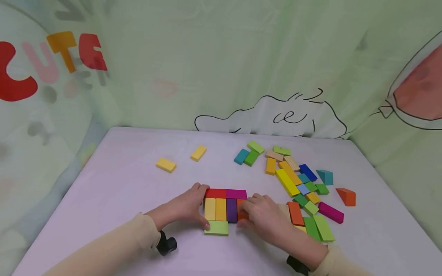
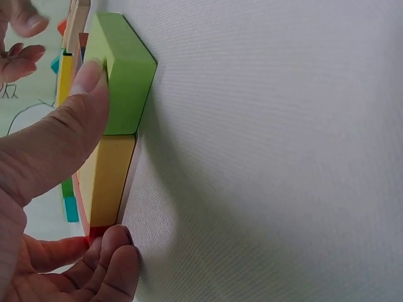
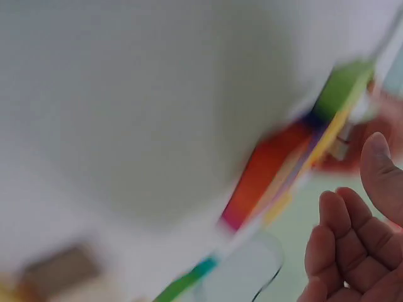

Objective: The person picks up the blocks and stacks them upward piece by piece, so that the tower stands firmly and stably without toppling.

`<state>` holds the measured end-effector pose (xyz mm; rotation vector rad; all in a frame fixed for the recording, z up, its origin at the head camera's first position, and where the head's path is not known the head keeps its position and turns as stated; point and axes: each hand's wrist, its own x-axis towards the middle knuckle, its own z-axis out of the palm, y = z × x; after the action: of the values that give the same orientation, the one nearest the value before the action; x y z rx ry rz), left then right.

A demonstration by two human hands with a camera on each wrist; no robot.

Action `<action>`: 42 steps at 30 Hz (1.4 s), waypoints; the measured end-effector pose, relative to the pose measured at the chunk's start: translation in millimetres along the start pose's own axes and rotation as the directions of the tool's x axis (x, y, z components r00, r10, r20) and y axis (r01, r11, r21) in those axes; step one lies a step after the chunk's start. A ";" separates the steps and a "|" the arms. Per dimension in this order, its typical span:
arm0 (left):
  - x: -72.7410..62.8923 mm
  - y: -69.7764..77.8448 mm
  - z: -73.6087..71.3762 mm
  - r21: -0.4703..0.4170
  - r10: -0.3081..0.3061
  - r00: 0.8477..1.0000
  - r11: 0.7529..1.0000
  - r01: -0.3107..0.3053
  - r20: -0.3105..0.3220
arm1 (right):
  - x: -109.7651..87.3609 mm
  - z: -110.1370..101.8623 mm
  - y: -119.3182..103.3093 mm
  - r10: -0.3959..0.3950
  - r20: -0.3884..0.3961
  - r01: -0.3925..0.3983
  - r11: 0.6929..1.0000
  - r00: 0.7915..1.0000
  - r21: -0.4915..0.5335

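Observation:
A flat group of coloured wooden blocks lies in front of me in the head view. Red (image 1: 215, 193) and magenta (image 1: 236, 194) blocks form its far row; yellow (image 1: 210, 209), purple (image 1: 231, 211) and orange blocks stand side by side in the middle. A light green block (image 1: 217, 228) lies along the near left edge. My left hand (image 1: 188, 207) spans the group's left side, thumb on the light green block (image 2: 126, 75), curled fingers at the red end. My right hand (image 1: 264, 218) is beside the orange block (image 3: 267, 170), empty, fingers loosely bent, apart from it in the right wrist view.
Many loose blocks spread over the right of the table, among them a long yellow block (image 1: 287, 183), a magenta block (image 1: 330, 212) and an orange wedge (image 1: 346, 196). Two yellow blocks (image 1: 166, 165) lie at the far left. A printed cloth (image 1: 221, 69) hangs behind the table.

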<state>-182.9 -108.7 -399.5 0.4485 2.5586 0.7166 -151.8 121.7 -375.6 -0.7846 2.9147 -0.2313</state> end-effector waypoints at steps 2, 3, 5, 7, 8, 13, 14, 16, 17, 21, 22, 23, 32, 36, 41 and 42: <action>-0.9 0.7 -0.6 0.005 0.002 1.000 1.000 -0.002 0.001 | -6.3 -8.1 20.8 0.010 -0.040 -0.011 1.000 0.999 -0.015; -1.2 1.0 -0.7 0.007 0.001 1.000 1.000 -0.001 0.001 | -9.7 -11.4 32.1 0.023 -0.041 -0.024 1.000 0.999 -0.017; -0.8 0.8 -0.4 0.012 0.003 1.000 1.000 -0.003 0.000 | -16.5 -16.4 55.2 0.041 -0.002 -0.041 0.999 0.999 -0.002; -0.7 0.4 0.2 0.014 0.000 1.000 1.000 0.000 -0.002 | -22.7 -17.9 74.9 0.041 0.050 -0.041 0.999 0.998 -0.001; -0.5 -0.2 0.6 0.013 -0.002 1.000 1.000 0.002 -0.003 | -25.2 -17.7 82.5 0.046 0.082 -0.045 0.999 0.996 -0.005; 0.0 -0.8 1.3 0.004 -0.001 1.000 1.000 0.001 -0.008 | -31.0 -12.4 103.0 0.037 0.160 -0.028 0.998 0.986 -0.057; -0.2 -0.6 0.9 0.002 0.000 1.000 1.000 0.000 -0.008 | -30.4 -11.5 104.3 0.044 0.166 -0.035 0.998 0.985 -0.058; -0.5 -0.2 0.4 -0.001 0.001 1.000 1.000 -0.001 -0.008 | -28.6 -10.6 105.6 0.055 0.174 -0.047 0.998 0.983 -0.051; -0.5 -0.1 0.3 -0.002 0.001 1.000 1.000 -0.001 -0.008 | -27.2 -10.4 106.1 0.063 0.180 -0.055 0.997 0.982 -0.046; -0.6 0.4 -0.1 -0.004 -0.005 1.000 1.000 0.005 -0.008 | -22.9 -11.0 104.6 0.091 0.200 -0.084 0.996 0.976 -0.042; -0.6 0.6 -0.2 -0.003 -0.007 1.000 1.000 0.007 -0.008 | -22.0 -11.1 104.2 0.093 0.204 -0.086 0.995 0.975 -0.041; -0.6 0.7 -0.3 -0.004 -0.009 1.000 1.000 0.009 -0.008 | -21.1 -11.3 103.8 0.094 0.208 -0.087 0.995 0.974 -0.041; -1.0 1.1 0.4 0.007 -0.009 1.000 1.000 0.009 -0.001 | -20.4 -15.4 106.0 0.166 0.305 -0.163 0.986 0.938 -0.037; -1.9 2.2 -0.3 0.009 -0.011 1.000 1.000 0.011 -0.002 | -19.0 -14.1 104.6 0.158 0.309 -0.162 0.987 0.938 -0.013; -2.4 2.2 -0.9 0.007 -0.011 1.000 1.000 0.011 -0.003 | -16.1 -4.2 91.2 0.125 0.247 -0.119 0.992 0.961 -0.038; -2.3 2.1 -0.9 0.009 -0.011 1.000 1.000 0.011 -0.003 | -15.9 -2.3 87.6 0.119 0.239 -0.113 0.993 0.964 -0.041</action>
<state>-181.0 -108.3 -396.9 0.4365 2.5661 0.7034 -181.3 204.9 -387.6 -0.5958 2.7258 -0.0782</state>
